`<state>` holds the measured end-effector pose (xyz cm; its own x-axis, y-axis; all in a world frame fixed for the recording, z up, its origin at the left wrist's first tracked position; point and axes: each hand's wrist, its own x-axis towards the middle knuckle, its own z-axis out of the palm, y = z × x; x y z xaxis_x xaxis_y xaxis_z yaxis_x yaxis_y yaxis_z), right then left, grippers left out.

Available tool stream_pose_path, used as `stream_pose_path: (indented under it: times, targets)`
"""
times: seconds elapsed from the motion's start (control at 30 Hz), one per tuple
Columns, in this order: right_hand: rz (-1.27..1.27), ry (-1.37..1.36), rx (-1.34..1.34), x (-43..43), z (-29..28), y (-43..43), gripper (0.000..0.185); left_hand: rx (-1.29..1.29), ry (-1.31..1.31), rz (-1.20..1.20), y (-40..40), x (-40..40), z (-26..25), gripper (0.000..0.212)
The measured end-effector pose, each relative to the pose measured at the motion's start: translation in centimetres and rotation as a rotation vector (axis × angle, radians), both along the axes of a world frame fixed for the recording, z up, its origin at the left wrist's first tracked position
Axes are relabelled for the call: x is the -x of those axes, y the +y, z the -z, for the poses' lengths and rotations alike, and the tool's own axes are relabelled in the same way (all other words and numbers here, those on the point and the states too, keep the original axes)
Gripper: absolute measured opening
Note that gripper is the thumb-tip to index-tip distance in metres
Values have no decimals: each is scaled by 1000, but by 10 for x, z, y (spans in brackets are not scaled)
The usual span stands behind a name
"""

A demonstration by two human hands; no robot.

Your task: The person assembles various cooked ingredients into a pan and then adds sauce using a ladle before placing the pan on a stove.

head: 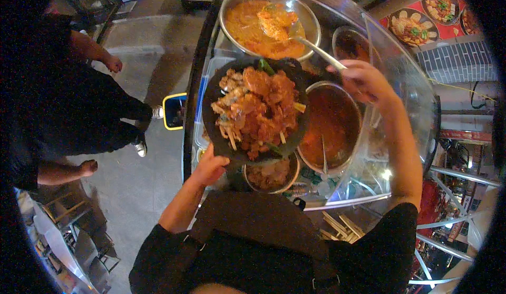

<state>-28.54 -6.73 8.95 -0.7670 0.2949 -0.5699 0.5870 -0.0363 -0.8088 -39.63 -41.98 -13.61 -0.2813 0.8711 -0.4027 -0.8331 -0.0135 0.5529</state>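
My left hand grips the near rim of a black bowl. Sauced pieces of food, some pale strips and bits of green fill this bowl. In my right hand is the handle of a metal ladle. Its head dips into a steel basin of orange, oily broth at the far side, and reddish-orange food shows on the ladle. To the right of the bowl stands a pot of dark red sauce with a spoon in it.
A smaller metal bowl of food sits nearest me. Behind my right hand is a dark-filled pot. Clear panels curve along the counter's right. Another person stands at the left, near a yellow-rimmed bin.
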Motion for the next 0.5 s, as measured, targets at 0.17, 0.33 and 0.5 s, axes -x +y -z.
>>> stream_pose_path:
  times: [0.17,0.33,0.5]
  targets:
    - [53,-114,-120,-68,-48,-60,28,-110,-3,-3,3,4,-5,62]
    - [67,-278,-226,-77,-53,-126,26,-137,-69,-13,4,5,-22,61]
    - [43,-221,-407,-68,-50,-149,26,-133,-74,47,-6,7,-27,63]
